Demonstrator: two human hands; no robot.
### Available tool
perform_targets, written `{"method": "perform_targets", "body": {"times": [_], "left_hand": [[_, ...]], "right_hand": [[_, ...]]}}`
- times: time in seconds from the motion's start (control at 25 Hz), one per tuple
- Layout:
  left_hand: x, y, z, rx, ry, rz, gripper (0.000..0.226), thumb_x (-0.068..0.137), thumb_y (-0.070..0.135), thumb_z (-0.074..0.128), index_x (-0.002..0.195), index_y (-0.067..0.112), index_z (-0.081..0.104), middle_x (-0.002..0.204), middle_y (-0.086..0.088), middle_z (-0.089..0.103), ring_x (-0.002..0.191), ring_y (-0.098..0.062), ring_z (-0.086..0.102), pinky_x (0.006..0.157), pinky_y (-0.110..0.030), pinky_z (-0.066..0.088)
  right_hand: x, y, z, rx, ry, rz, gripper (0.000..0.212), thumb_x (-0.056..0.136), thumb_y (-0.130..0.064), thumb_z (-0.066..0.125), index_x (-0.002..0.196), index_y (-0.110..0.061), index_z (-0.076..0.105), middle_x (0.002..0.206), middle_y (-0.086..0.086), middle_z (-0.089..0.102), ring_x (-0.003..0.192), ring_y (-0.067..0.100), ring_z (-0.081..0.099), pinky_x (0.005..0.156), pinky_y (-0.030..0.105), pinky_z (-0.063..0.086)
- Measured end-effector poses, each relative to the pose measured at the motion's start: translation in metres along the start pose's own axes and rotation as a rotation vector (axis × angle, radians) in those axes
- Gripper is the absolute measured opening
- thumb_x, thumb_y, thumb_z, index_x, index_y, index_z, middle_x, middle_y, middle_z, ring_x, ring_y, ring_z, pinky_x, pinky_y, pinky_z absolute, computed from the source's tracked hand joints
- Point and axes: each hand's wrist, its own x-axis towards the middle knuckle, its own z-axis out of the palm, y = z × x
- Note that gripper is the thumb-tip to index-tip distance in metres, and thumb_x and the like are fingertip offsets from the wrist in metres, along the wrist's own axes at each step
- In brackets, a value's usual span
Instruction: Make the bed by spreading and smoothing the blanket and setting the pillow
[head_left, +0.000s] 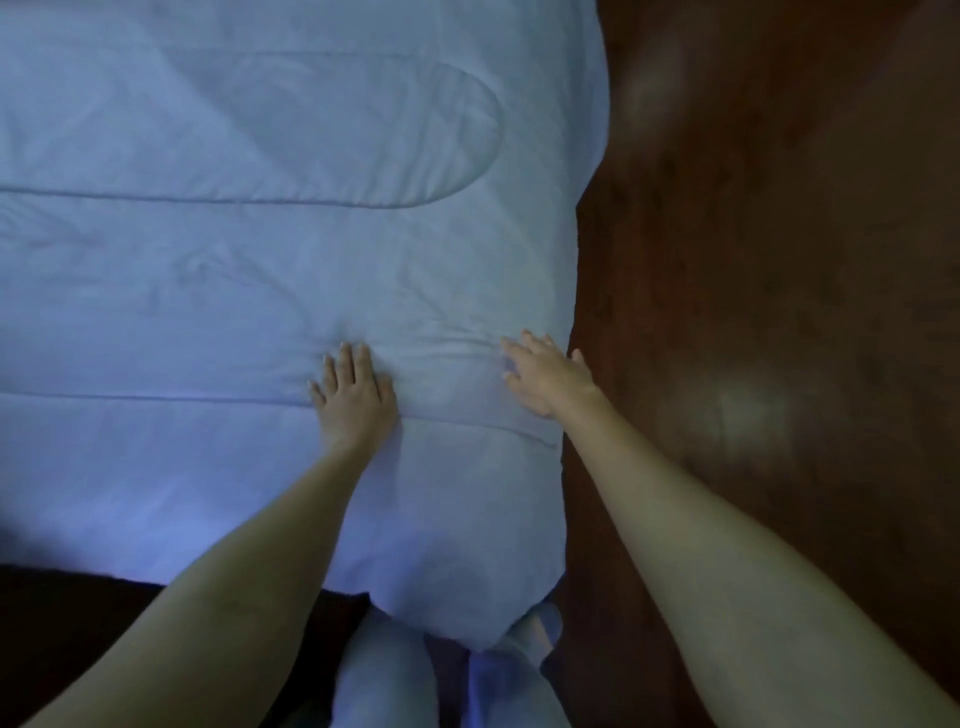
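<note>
A pale blue quilted blanket (249, 270) covers the bed and fills the left and middle of the head view. Its corner hangs down over the bed's near right end, by my legs. My left hand (353, 397) lies flat on the blanket, fingers spread, with small creases fanning out from it. My right hand (545, 374) rests palm down at the blanket's right edge, fingers apart, holding nothing. More wrinkles run between the two hands. No pillow is in view.
A dark reddish-brown wooden floor (779, 260) runs along the right side of the bed, with pale light patches on it. My legs in light trousers (384, 680) stand at the bed's near corner. A dark strip lies at the lower left.
</note>
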Motion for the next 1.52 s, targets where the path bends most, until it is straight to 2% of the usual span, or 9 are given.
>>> {"method": "perform_targets", "body": {"times": [0.12,0.28,0.48,0.64,0.84,0.96,1.04,1.2,1.52], "left_hand": [[0.007,0.014,0.002,-0.064,0.078,-0.039,0.056,0.097,0.033,0.039,0.148,0.013,0.031,0.158,-0.011,0.024,0.146,-0.035,0.019,0.116,-0.055,0.012],[0.019,0.029,-0.01,-0.315,0.426,0.044,0.043,0.088,0.017,0.044,0.125,0.0,0.058,0.126,-0.024,0.06,0.112,-0.043,0.058,0.094,-0.05,0.046],[0.044,0.041,-0.036,-0.301,0.453,-0.037,0.046,0.087,0.021,0.047,0.131,0.007,0.054,0.131,-0.017,0.058,0.116,-0.038,0.056,0.096,-0.047,0.045],[0.057,0.031,-0.002,-0.195,0.203,-0.335,0.056,0.097,0.037,0.04,0.148,0.015,0.032,0.158,-0.007,0.028,0.146,-0.026,0.023,0.117,-0.049,0.014],[0.082,0.035,0.023,-0.04,0.465,-0.429,0.052,0.087,0.041,0.037,0.128,0.016,0.058,0.135,-0.007,0.058,0.125,-0.028,0.052,0.108,-0.047,0.03],[0.098,0.044,0.013,-0.022,0.513,-0.514,0.048,0.085,0.037,0.041,0.124,0.017,0.06,0.132,-0.006,0.06,0.118,-0.028,0.054,0.105,-0.045,0.035],[0.11,0.051,0.005,-0.088,0.501,-0.592,0.048,0.085,0.035,0.039,0.125,0.015,0.059,0.133,-0.007,0.058,0.119,-0.029,0.055,0.103,-0.046,0.038],[0.121,0.057,0.008,-0.118,0.485,-0.686,0.049,0.087,0.032,0.038,0.128,0.013,0.056,0.137,-0.007,0.055,0.125,-0.025,0.049,0.106,-0.048,0.036],[0.148,0.071,-0.008,0.008,0.5,-0.837,0.042,0.085,0.029,0.039,0.116,0.012,0.061,0.125,-0.01,0.062,0.109,-0.032,0.059,0.097,-0.044,0.039]], "right_hand": [[-0.014,0.001,-0.018,0.077,0.093,-0.095,0.056,0.099,-0.032,0.031,0.151,-0.03,0.012,0.162,-0.002,0.007,0.148,0.02,0.009,0.118,0.052,0.015],[-0.002,-0.008,-0.039,0.367,0.186,-0.205,0.054,0.098,-0.026,0.037,0.15,-0.018,0.026,0.157,0.002,0.026,0.144,0.019,0.026,0.118,0.034,0.022],[0.038,-0.02,-0.08,0.272,0.162,-0.328,0.054,0.096,-0.026,0.043,0.148,-0.016,0.03,0.155,0.005,0.031,0.141,0.021,0.031,0.117,0.034,0.025],[0.102,-0.043,-0.1,0.13,0.085,-0.473,0.054,0.096,-0.029,0.044,0.148,-0.019,0.03,0.154,0.004,0.033,0.138,0.023,0.036,0.113,0.037,0.032],[0.201,-0.081,-0.091,0.019,0.074,-0.752,0.048,0.095,-0.029,0.045,0.142,-0.022,0.039,0.143,0.003,0.046,0.127,0.025,0.048,0.1,0.041,0.045],[0.236,-0.095,-0.092,-0.114,0.154,-0.981,0.049,0.086,-0.029,0.039,0.131,-0.016,0.055,0.132,0.006,0.058,0.115,0.027,0.058,0.091,0.044,0.051],[0.252,-0.107,-0.093,-0.226,0.092,-1.101,0.052,0.081,-0.033,0.036,0.125,-0.017,0.06,0.133,0.006,0.059,0.119,0.026,0.058,0.095,0.048,0.048],[0.28,-0.112,-0.081,-0.468,0.037,-1.221,0.055,0.085,-0.043,0.036,0.136,-0.028,0.05,0.146,-0.002,0.047,0.133,0.022,0.046,0.105,0.057,0.033],[0.38,-0.095,-0.134,-0.476,0.111,-1.087,0.061,0.09,-0.051,0.019,0.147,-0.034,0.03,0.157,-0.006,0.026,0.145,0.019,0.025,0.114,0.052,0.016]]}}
